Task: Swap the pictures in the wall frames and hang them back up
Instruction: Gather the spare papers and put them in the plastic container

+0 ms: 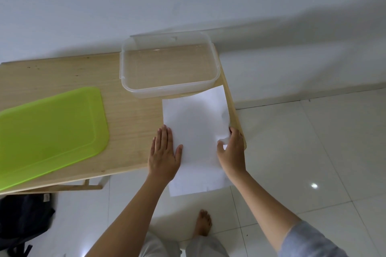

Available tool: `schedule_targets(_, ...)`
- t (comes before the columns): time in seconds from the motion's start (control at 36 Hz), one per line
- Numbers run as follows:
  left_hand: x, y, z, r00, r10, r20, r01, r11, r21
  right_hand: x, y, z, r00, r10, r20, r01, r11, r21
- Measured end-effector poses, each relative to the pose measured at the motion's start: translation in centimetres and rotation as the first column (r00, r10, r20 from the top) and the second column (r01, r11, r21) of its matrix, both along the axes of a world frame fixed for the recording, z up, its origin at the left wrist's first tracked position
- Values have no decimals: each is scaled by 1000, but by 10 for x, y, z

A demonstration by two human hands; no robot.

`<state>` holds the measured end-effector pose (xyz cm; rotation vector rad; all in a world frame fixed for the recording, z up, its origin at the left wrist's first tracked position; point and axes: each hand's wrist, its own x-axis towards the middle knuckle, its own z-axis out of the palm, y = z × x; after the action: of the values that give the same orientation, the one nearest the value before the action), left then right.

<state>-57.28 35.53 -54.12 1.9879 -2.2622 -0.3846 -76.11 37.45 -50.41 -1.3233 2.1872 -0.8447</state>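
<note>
On my head-camera feed, one white sheet (194, 137) lies at the wooden table's (129, 131) right corner, long axis pointing away toward the wall, near end overhanging, left hand (164, 154) flat on it, right hand (231, 152) pinching its crumpled edge, beside one clear tub (169, 64) and one green lid (48, 131).

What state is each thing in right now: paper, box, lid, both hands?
paper: lying on the table, near end overhanging the edge, right edge crumpled.
box: upright, open, looks empty.
lid: off, lying flat to the left of the box, apart from it.
left hand: flat, fingers straight, pressing the paper's left edge.
right hand: fingers curled, pinching the paper's right edge.
</note>
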Motion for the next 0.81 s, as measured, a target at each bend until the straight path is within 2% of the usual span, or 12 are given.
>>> schedule_targets(0.17, 0, 0, 1, 1000, -2, 14, 2, 1000, 3, -5, -6, 3, 1000, -4, -9, 4, 1000, -1)
schedule_targets(0.44, 1, -1, 2, 1000, -3, 13, 3, 1000, 21, -19, -17, 12, 976, -120, 182, 98, 987, 128)
schedule_targets(0.61, 1, 0, 4, 1000, -5, 11, 5, 999, 34, -25, -17, 12, 948, -186, 258, 152, 978, 145)
schedule_targets(0.81, 1, 0, 5, 1000, -10, -5, 10, 998, 58, -29, -19, 17, 939, -176, 295, 122, 973, 194)
